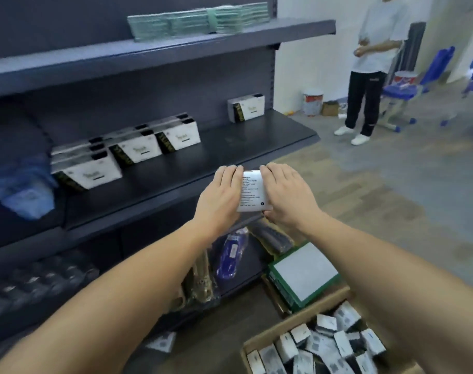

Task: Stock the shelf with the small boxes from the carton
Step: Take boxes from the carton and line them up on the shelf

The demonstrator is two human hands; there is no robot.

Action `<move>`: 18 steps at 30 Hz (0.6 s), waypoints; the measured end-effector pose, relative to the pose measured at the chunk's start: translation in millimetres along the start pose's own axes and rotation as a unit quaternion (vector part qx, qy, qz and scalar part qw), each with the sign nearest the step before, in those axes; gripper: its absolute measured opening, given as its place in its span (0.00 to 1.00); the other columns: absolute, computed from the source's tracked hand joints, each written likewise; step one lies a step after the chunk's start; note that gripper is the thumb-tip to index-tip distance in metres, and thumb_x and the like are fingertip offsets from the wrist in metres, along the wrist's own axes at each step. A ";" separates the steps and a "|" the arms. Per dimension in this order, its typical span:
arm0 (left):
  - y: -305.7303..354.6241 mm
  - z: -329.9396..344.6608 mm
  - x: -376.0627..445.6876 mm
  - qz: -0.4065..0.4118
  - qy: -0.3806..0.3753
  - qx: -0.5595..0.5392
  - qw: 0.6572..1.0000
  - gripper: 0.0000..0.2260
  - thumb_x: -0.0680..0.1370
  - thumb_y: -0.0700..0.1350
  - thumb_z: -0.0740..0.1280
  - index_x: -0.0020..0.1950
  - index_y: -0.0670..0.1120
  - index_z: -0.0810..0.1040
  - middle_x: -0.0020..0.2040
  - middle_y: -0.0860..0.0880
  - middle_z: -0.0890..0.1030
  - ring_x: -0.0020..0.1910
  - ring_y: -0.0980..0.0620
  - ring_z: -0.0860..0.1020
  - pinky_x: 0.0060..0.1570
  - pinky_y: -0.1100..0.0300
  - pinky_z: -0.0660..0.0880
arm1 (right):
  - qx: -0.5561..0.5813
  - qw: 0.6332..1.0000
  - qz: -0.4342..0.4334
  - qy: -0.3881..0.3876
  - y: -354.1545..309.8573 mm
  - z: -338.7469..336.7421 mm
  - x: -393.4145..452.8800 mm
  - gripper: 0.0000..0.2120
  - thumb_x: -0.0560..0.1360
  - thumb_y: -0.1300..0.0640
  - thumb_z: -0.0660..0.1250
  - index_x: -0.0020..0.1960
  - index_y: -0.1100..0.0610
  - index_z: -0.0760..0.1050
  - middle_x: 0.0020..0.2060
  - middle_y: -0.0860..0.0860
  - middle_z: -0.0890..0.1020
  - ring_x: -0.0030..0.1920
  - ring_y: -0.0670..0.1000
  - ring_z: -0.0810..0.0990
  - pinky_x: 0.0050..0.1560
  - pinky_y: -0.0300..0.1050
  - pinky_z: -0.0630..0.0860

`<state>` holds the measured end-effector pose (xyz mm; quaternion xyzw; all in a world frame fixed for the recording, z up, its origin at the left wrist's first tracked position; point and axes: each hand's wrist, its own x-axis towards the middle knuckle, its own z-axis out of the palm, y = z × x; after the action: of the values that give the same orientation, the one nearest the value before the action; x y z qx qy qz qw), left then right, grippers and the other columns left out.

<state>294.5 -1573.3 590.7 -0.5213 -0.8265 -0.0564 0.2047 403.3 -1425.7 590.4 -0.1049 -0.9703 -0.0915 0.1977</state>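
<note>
Both my hands hold a small white box point(251, 190) with printed text, just in front of the middle shelf's point(192, 168) front edge. My left hand point(221, 193) grips its left side and my right hand point(283, 195) grips its right side, fingers over the top. Several white boxes point(138, 147) with black-and-gold ends stand in stacks on the left of that shelf, and one stack point(246, 107) sits at the back right. The cardboard carton point(318, 344) at the bottom right holds several small boxes.
Green packs point(200, 21) lie on the top shelf. Blue plastic point(22, 182) lies at the shelf's left. Bagged goods point(231, 252) and a green-edged box point(304, 273) sit low beside the carton. A person point(370, 68) stands at the right, by blue chairs point(407, 87) and paint cans point(313, 101).
</note>
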 end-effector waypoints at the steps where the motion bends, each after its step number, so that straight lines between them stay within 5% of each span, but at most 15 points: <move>1: -15.0 -8.8 -11.2 -0.022 0.001 0.013 1.000 0.41 0.62 0.43 0.78 0.71 0.34 0.65 0.63 0.39 0.72 0.64 0.39 0.70 0.62 0.51 0.74 | 0.007 1.000 -0.021 0.005 -16.8 -3.6 11.3 0.47 0.59 0.47 0.80 0.70 0.64 0.66 0.63 0.59 0.74 0.64 0.59 0.72 0.68 0.52 0.68; 8: -114.3 -55.7 -98.6 -0.154 0.000 0.080 0.985 0.43 0.60 0.42 0.80 0.70 0.33 0.67 0.63 0.39 0.73 0.64 0.40 0.72 0.61 0.54 0.75 | 0.048 0.987 -0.142 0.051 -139.6 -15.4 76.8 0.46 0.56 0.48 0.80 0.68 0.65 0.68 0.61 0.59 0.75 0.61 0.59 0.74 0.66 0.52 0.69; 13: -170.3 -70.8 -137.9 -0.194 -0.022 0.075 0.978 0.43 0.67 0.46 0.77 0.76 0.37 0.59 0.69 0.43 0.66 0.69 0.45 0.64 0.66 0.58 0.69 | 0.045 0.980 -0.188 0.051 -205.2 -13.5 113.1 0.48 0.58 0.45 0.79 0.70 0.64 0.66 0.63 0.58 0.74 0.64 0.57 0.72 0.69 0.51 0.67; 18: -239.0 -67.2 -159.1 -0.210 -0.007 0.011 0.978 0.40 0.65 0.45 0.77 0.73 0.40 0.63 0.68 0.46 0.67 0.68 0.47 0.65 0.52 0.56 0.79 | 0.018 0.978 -0.201 0.054 -257.7 -1.3 150.9 0.52 0.58 0.42 0.79 0.73 0.65 0.63 0.64 0.58 0.73 0.65 0.57 0.72 0.71 0.53 0.65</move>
<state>161.0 -1835.0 617.4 -0.3337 -0.9196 -0.0855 0.1886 206.2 -1648.4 617.4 0.1013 -0.9609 -0.1176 0.2292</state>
